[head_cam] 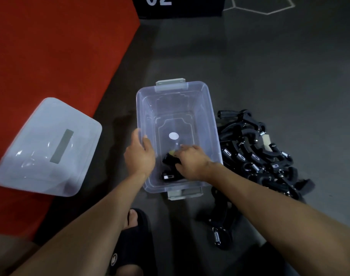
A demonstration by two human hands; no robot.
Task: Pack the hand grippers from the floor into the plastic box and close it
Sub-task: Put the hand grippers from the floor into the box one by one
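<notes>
A clear plastic box (208, 108) stands open on the dark floor in the middle of the head view. My left hand (139, 154) grips its left rim, thumb outside and fingers over the edge. My right hand (192, 162) reaches down inside the box near its front end and holds a black hand gripper (169, 166) low against the bottom. A pile of several black hand grippers (259, 154) lies on the floor right of the box. One more hand gripper (218, 234) lies apart, nearer to me.
The box's translucent lid (46, 148) lies to the left on a red mat (50, 56). My foot in a black slipper (132, 236) is just in front of the box. A black block marked 02 (178, 5) stands at the far end.
</notes>
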